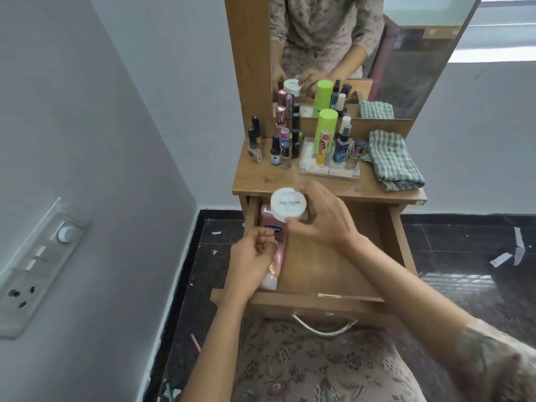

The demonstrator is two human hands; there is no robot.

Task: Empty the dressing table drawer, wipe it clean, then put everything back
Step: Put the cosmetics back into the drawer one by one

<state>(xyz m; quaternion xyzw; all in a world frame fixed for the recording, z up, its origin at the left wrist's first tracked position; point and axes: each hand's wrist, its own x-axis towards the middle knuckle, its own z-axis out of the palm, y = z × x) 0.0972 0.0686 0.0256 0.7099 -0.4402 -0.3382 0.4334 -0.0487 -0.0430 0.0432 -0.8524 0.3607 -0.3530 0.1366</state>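
The wooden drawer of the dressing table stands pulled open. A pink Vaseline lotion bottle lies along its left side. My right hand grips a round white jar with a printed lid, held above the drawer's back left corner. My left hand hovers over the lower part of the pink bottle with its fingers curled; I cannot tell whether it touches the bottle. The rest of the drawer floor is bare wood.
On the table top stand several nail polish bottles, a green-capped bottle on a clear tray, and a folded green checked cloth. A mirror rises behind. A switch panel is on the left wall.
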